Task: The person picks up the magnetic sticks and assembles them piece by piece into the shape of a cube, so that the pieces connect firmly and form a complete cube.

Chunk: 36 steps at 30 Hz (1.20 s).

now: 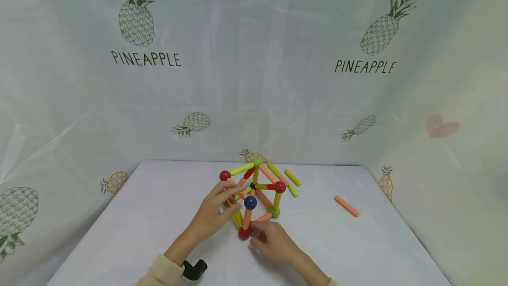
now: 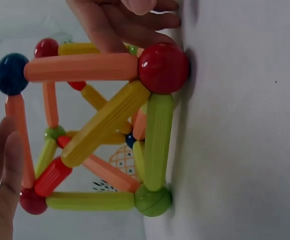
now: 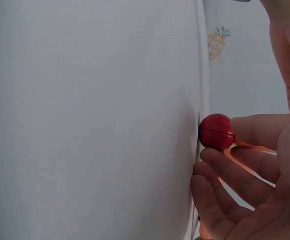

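Observation:
A cube-like frame of magnetic building rods and balls [image 2: 104, 68] stands on the table in the head and left wrist views. At its near corner an upright orange rod [image 1: 247, 220] joins a dark blue ball [image 1: 250, 202] to a red ball [image 1: 244, 233] on the table. My left hand [image 1: 212, 215] is by the upper left side, its fingers loosely extended beside the blue ball. Low at the near corner, my right hand [image 1: 275, 242] touches the red ball [image 3: 216, 132] with its fingers; the thumb stands apart from it. A slanting yellow rod [image 2: 107, 122] runs up from that ball.
Several loose rods, among them a yellow rod [image 1: 293, 177], lie behind the frame to the right. A single orange rod [image 1: 346, 205] lies farther right. A black angled object [image 1: 196, 270] is next to the left wrist. A pineapple-print curtain [image 1: 254, 56] hangs behind the table.

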Each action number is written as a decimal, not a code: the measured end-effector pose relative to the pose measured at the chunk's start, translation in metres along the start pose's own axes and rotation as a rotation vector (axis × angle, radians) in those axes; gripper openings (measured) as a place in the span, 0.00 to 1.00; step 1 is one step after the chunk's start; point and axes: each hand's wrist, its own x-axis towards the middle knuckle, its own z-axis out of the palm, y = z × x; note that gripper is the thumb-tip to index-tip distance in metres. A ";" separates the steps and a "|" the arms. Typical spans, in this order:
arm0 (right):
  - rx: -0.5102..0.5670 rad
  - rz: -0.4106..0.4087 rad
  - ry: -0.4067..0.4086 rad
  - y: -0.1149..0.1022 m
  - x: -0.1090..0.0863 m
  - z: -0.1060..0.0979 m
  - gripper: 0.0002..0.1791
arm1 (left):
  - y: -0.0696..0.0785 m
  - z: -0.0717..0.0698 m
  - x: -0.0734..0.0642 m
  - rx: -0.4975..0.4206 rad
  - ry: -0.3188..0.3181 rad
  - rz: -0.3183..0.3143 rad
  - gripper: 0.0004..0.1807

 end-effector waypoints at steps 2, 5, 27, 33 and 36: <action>0.002 -0.015 -0.002 -0.001 -0.001 0.000 0.17 | 0.001 0.003 0.001 0.019 -0.044 0.018 0.29; 0.012 -0.017 -0.005 -0.001 -0.001 -0.001 0.19 | 0.002 0.006 0.001 0.043 -0.085 0.017 0.28; -0.503 0.115 0.519 0.096 -0.056 -0.134 0.10 | 0.017 0.004 0.001 0.033 -0.088 -0.019 0.28; -0.661 0.188 0.506 0.140 -0.070 -0.171 0.12 | 0.017 0.011 -0.001 0.009 -0.051 -0.032 0.27; -0.672 0.251 0.462 0.148 -0.074 -0.177 0.13 | 0.016 0.013 -0.002 -0.011 -0.043 -0.026 0.26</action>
